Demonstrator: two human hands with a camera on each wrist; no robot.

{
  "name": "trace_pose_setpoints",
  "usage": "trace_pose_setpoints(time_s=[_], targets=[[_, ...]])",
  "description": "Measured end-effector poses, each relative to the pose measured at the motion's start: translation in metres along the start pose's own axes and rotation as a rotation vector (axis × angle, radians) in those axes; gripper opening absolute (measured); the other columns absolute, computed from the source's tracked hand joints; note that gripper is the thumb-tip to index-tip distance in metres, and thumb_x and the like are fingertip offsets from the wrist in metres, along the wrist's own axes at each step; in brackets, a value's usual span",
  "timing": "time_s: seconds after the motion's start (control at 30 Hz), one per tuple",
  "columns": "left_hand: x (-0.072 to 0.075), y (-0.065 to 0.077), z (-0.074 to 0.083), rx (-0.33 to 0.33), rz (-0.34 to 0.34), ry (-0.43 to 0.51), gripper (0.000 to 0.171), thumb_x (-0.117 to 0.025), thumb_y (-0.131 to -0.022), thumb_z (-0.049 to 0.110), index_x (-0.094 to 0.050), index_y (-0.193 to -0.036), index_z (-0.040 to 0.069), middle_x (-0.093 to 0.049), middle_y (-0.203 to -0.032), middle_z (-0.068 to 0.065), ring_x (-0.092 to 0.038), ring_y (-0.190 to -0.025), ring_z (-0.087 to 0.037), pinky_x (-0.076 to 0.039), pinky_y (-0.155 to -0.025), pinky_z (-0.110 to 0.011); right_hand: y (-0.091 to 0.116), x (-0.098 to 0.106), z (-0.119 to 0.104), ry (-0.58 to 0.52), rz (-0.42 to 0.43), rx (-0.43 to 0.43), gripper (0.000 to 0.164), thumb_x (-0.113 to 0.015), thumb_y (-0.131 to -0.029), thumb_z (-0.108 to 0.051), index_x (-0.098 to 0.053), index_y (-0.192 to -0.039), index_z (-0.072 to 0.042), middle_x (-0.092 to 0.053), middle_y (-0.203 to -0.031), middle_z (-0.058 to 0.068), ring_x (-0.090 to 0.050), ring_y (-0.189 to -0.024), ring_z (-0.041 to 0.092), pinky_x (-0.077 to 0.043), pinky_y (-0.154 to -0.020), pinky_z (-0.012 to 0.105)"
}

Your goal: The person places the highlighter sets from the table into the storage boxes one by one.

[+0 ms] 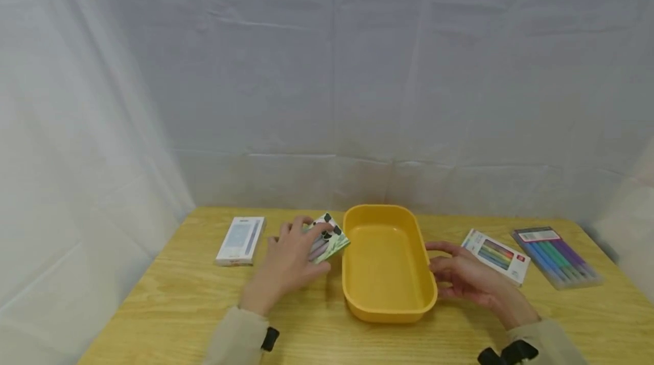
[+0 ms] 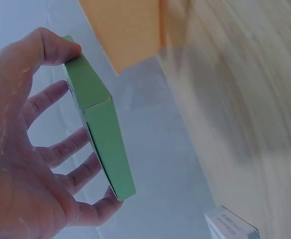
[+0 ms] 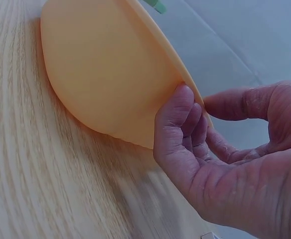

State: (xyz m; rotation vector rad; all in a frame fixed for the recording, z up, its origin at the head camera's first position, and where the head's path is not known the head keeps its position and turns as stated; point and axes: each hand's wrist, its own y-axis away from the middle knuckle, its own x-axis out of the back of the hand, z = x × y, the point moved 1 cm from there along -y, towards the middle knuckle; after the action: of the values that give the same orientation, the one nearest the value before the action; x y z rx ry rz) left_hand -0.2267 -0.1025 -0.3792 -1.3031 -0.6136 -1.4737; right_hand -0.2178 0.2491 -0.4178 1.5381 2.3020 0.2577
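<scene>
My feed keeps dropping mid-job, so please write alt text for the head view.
A person's left hand holds a green printed box just left of a yellow tray, while the right hand holds the tray's right rim. On the wooden table, a white box lies at left; a rainbow-windowed box and a pen pack lie at right.

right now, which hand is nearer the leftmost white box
Left: the left hand is just right of the white box; the right hand is farther, beyond the yellow tray.

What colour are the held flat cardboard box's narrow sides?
The flat cardboard box shows green narrow sides, best in the left wrist view.
</scene>
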Motion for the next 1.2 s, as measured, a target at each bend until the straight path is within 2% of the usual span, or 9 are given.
trace_pose_setpoints(time_s=[0.23, 0.5, 0.8, 1.2], targets=[[0.005, -0.003, 0.02, -0.062, 0.0, 0.034, 0.058, -0.073, -0.084, 0.04, -0.055, -0.139, 0.04, -0.049, -0.147, -0.009, -0.048, -0.126, -0.041, -0.044, -0.089, -0.065, -0.002, -0.003, 0.001, -0.019, -0.01, 0.007, 0.066, -0.056, -0.101, -0.012, -0.019, -0.155, -0.001, -0.068, -0.105, 0.003, -0.067, -0.096, 0.016, -0.061, -0.087, 0.04], [0.007, -0.01, 0.039, -0.141, -0.01, 0.021, 0.061, -0.075, -0.084, 0.043, -0.053, -0.141, 0.039, -0.05, -0.147, -0.009, -0.051, -0.125, -0.04, -0.046, -0.088, -0.064, -0.002, -0.005, 0.0, -0.011, -0.004, 0.013, 0.068, -0.056, -0.101, -0.012, -0.017, -0.156, 0.0, -0.068, -0.105, 0.002, -0.067, -0.096, 0.016, -0.061, -0.086, 0.039], [0.002, -0.017, 0.06, -0.216, -0.02, 0.006, 0.058, -0.073, -0.084, 0.042, -0.054, -0.139, 0.039, -0.05, -0.144, -0.008, -0.052, -0.122, -0.039, -0.047, -0.084, -0.059, -0.001, -0.006, -0.001, 0.004, 0.011, 0.002, 0.07, -0.056, -0.1, -0.013, -0.017, -0.157, -0.001, -0.068, -0.108, 0.004, -0.067, -0.098, 0.017, -0.062, -0.087, 0.04], [-0.011, -0.024, 0.084, -0.258, -0.079, 0.015, 0.056, -0.074, -0.084, 0.045, -0.054, -0.136, 0.044, -0.051, -0.141, -0.005, -0.05, -0.122, -0.031, -0.045, -0.086, -0.053, 0.0, -0.006, -0.002, 0.006, 0.018, -0.014, 0.072, -0.056, -0.101, -0.014, -0.014, -0.158, -0.002, -0.067, -0.115, 0.006, -0.067, -0.102, 0.018, -0.062, -0.086, 0.04]])
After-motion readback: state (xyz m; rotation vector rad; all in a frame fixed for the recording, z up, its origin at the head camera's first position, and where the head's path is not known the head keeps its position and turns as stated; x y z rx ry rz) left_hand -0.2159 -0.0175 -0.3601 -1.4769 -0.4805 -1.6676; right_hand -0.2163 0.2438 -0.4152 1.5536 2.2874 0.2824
